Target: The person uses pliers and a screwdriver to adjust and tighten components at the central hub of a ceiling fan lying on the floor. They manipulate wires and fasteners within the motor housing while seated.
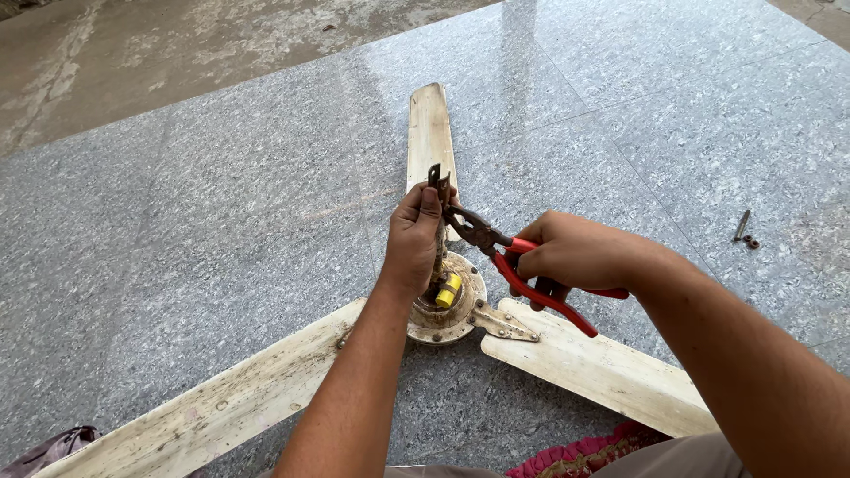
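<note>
Dirty cream three-bladed ceiling fan (567, 358) lying mid-floor on grey speckled granite floor (221, 221). Left hand (414, 241) clasps rusty upright metal rod (436, 181); right hand (571, 254) squeezes red-handled pliers (531, 279) biting the rod. Loose bolt (742, 226) near floor's right edge.

Floor (637, 115): polished grey speckled granite slabs, thin joints, soft daylight reflections. Rough concrete strip (159, 53) at top left. Loose bolt (741, 225) with 2 small washers (751, 241) lying at right.
</note>
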